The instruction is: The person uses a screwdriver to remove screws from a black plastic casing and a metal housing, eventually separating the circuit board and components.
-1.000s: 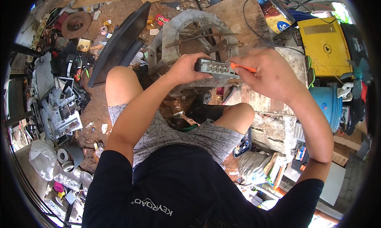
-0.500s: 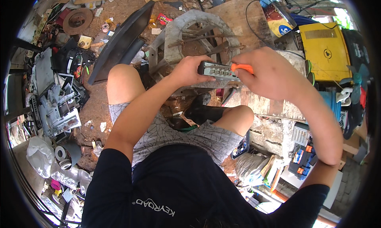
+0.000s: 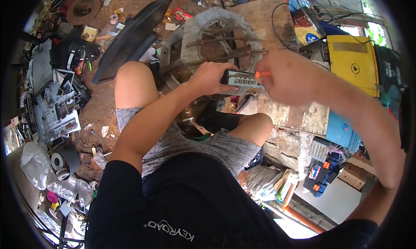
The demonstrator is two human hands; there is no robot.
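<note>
- Floor [image 3: 100, 105]: brown and littered, it carries much of the clutter, which lies to the sides and ahead, apart from the hands.
- Bench [image 3: 303, 112]: low and plank-topped, beyond the right knee [image 3: 258, 124]; neither hand rests on it.
- Dark panel [image 3: 130, 36]: tilted beyond the left knee [image 3: 135, 82], probably leaned there so the space ahead of the lap stays open.
- Octagonal metal frame [image 3: 193, 34]: ahead of the knees, under and beyond the hands; whether it props anything held cannot be told from above.
- Yellow case [image 3: 353, 65]: off to the far right, beyond the right forearm, seemingly set aside.
- Right hand [image 3: 288, 78]: its fingers are closed round an orange-handled tool [image 3: 263, 74], a close grip that likely helps control its direction.
- Left hand [image 3: 212, 78]: its fingers grasp the left end of a small metal box [image 3: 242, 78], thumb along the near side and forefinger along the far side, apparently steadying it while leaving its face bare.
- The box sits between both hands, face up, presumably for a clear view.
- The tool's handle is at the box's right end; its tip is too small to place.
- Round metal connectors [image 3: 247, 81]: a row on that face, between the two grips.
</note>
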